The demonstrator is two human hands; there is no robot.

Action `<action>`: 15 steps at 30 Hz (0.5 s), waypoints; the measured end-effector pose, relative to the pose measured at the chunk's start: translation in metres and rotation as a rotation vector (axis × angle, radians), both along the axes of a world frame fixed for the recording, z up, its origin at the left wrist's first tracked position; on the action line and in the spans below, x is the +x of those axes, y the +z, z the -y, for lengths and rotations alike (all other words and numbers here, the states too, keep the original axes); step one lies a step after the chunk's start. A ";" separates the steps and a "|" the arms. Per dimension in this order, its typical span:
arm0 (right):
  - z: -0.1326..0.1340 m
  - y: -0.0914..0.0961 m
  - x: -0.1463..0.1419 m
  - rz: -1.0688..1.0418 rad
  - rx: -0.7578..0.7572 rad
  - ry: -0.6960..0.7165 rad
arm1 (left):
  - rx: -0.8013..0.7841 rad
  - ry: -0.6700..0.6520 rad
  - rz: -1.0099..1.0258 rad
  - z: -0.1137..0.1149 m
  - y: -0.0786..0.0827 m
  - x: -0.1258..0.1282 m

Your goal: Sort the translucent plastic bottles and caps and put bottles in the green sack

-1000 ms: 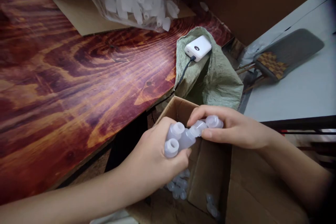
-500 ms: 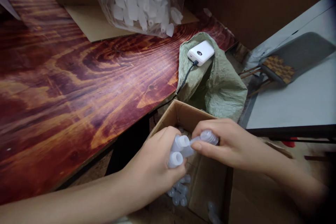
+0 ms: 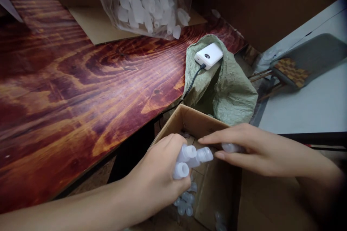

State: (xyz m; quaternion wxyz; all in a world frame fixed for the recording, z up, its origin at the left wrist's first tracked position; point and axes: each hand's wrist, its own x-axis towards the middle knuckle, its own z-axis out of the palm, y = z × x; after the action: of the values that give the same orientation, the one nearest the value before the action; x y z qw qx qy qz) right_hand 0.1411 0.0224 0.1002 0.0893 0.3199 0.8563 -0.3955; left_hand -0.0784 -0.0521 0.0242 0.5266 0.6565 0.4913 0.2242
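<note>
Your left hand (image 3: 165,169) is closed around the bottles (image 3: 187,153); two open necks face you. One more bottle (image 3: 204,155) comes out between them, its long axis running to the right, slightly upward, with its end just beside your right thumb. Your right hand (image 3: 246,148) has its fingertips apart, but deeper inside it holds a clear piece (image 3: 230,147). Below is the box (image 3: 214,184); the sack (image 3: 235,92) stands behind, the table (image 3: 81,97) at left.

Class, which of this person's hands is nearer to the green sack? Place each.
Right. The right hand is just below the green sack in the picture; the left hand is farther off, lower and leftward.
</note>
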 end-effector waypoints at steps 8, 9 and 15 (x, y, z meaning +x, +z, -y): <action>0.002 0.003 0.002 -0.019 0.040 -0.016 | -0.002 -0.018 -0.016 0.000 -0.001 0.000; 0.002 0.003 0.002 -0.044 0.030 -0.011 | -0.004 -0.021 -0.018 0.000 -0.002 0.000; 0.001 0.005 0.002 -0.008 0.052 -0.026 | -0.005 -0.018 -0.006 -0.002 -0.002 -0.001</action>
State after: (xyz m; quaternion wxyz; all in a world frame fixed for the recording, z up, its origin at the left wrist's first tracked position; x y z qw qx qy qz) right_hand 0.1432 0.0212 0.1048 0.0726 0.3316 0.8625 -0.3754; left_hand -0.0794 -0.0502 0.0219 0.5286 0.6604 0.4875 0.2163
